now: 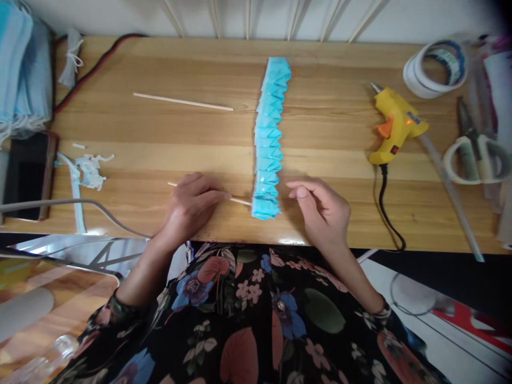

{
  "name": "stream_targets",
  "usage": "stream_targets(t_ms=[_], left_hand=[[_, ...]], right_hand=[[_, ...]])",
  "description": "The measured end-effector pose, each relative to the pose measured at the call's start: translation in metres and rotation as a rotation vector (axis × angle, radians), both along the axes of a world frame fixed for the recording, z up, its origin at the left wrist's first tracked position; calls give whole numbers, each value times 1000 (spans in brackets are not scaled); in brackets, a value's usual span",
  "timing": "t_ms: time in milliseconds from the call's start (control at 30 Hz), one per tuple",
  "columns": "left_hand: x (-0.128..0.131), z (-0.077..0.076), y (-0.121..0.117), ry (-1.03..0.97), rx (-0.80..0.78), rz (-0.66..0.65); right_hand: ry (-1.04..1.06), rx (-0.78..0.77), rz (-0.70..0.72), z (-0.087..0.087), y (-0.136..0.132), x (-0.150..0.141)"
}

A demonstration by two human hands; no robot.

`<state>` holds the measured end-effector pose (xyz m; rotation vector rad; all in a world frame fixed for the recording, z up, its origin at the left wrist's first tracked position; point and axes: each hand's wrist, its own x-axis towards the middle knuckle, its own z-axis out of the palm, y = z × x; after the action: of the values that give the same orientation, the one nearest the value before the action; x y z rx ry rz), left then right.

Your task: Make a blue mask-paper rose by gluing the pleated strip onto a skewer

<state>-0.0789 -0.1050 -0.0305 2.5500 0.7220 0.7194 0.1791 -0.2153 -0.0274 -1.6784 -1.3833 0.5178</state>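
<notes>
A long strip of pleated light-blue material lies on the wooden table, running from the far side to the front edge. My left hand is closed on a thin wooden stick whose tip reaches the strip's near end. My right hand hovers just right of that near end, fingers curled loosely, holding nothing that shows. A second thin stick lies further back on the left.
A yellow glue gun with a black cord lies at the right. Tape rolls, scissors and a clear rod sit at the far right. White scraps, a phone and blue masks are at the left.
</notes>
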Motion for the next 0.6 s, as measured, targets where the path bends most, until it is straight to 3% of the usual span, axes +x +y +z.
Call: stream_targets(t_ms=[600], left_hand=[[1,-7,2,-32,-10,-2]], right_hand=[[88,77,-51,-10,-3,1]])
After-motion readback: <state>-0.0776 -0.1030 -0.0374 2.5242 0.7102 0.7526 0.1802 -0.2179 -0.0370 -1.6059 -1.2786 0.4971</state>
